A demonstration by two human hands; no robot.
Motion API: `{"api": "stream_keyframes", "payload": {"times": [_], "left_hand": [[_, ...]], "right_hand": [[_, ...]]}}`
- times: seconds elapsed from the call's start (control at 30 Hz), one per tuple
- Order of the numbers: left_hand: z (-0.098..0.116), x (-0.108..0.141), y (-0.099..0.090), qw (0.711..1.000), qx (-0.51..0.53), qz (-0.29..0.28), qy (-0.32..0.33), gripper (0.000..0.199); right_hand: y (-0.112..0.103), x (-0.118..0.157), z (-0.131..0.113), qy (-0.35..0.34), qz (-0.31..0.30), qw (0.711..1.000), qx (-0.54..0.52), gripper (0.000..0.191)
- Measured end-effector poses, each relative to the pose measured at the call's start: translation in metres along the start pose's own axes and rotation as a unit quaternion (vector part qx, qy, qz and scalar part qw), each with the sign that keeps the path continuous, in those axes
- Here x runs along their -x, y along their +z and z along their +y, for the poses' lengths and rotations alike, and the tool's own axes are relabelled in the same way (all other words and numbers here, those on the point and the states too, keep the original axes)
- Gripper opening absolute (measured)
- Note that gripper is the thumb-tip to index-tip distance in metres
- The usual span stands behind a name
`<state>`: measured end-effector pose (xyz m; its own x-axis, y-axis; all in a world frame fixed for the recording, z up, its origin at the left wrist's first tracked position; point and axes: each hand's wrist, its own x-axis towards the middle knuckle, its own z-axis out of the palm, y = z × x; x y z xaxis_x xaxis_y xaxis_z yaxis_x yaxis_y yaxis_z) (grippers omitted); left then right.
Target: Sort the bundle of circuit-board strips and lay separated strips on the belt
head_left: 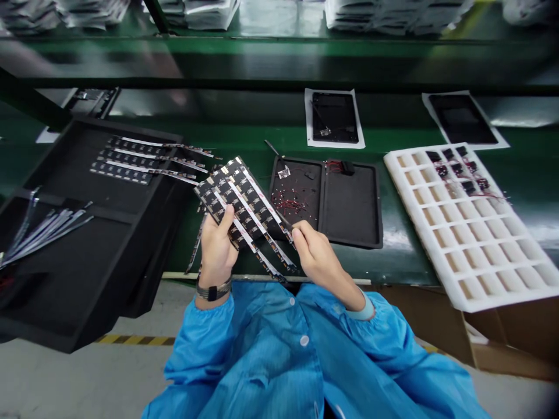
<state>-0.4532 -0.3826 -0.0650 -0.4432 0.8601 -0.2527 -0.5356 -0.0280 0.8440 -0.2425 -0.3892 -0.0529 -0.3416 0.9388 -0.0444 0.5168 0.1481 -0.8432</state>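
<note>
My left hand (pixel 219 241) grips a panel of small black circuit boards (pixel 245 195), thumb on top, tilted over the table's front edge. Long white-backed flexible strips (pixel 247 218) run across the panel, their dark ends hanging past its lower right side. My right hand (pixel 317 253) is closed in a pinch at the panel's right side, beside a strip end. A thin dark item (pixel 286 224) reaches from its fingertips toward the panel; its kind is unclear. More boards with strips (pixel 131 160) lie on the black tray (pixel 144 131) at the left.
Loose flat cables (pixel 48 230) lie in the left tray. Behind my hands sits a black two-part tray (pixel 351 203) with small wired parts. At right stands a white compartment tray (pixel 484 233) holding several dark parts. Two dark tablet-like panels (pixel 340 116) rest on white sheets farther back.
</note>
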Motion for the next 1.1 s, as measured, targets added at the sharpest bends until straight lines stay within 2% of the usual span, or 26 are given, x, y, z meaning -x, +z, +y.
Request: {"api": "stream_keyframes", "payload": {"times": [0.17,0.5,0.8,1.1], "left_hand": [[-0.004,-0.003,-0.006,0.998,-0.026,0.001,0.051,0.042],[-0.006,0.000,-0.009,0.997,-0.042,-0.005,0.069,0.048],[-0.008,0.002,-0.007,0.996,-0.055,0.035,0.068,0.050],[-0.015,-0.006,-0.008,0.998,-0.042,-0.006,0.054,0.051]], "right_hand": [[-0.007,0.000,-0.006,-0.012,-0.005,1.000,0.026,0.024],[-0.005,0.004,-0.013,-0.012,-0.009,1.000,-0.007,0.026],[-0.006,0.007,-0.008,-0.022,-0.050,0.987,-0.151,0.036],[-0.003,0.006,-0.002,0.011,-0.086,0.953,-0.290,0.040]]}}
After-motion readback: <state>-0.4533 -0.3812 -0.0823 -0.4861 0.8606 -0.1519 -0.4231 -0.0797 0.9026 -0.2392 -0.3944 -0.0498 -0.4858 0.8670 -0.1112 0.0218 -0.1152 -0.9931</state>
